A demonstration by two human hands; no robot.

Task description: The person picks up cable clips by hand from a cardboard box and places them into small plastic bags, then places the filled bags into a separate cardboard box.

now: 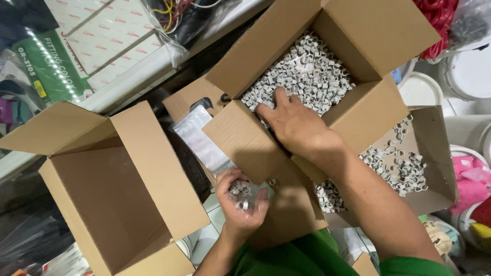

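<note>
Nearest the camera: left hand (241, 204), palm up, fingers cupped around a small clear bag (245, 193) partly filled with grey-white plastic clips. It sits just below the near flap of the full box (286, 36).

Right hand (294, 122) reaches over that flap into the full box, palm down, fingers spread and pressed into the heap of clips (307, 71). Fingertips are buried, so I cannot tell whether they pinch any clips or just rest on the heap.

Handling judgement: clips look small, light, rigid, loose. They likely scatter and slide off each other; best taken as a scooped handful from the top of the heap, not singly. The bag is thin and limp, and needs support from beneath with its mouth held open.

Right of the full box: a shallow tray box (434, 153) with more clips spread thinly. Left of the full box: an open empty box (117, 204). Between them, a stack of clear bags (197, 135). Beyond the full box: red wire (434, 20) in a bag.
</note>
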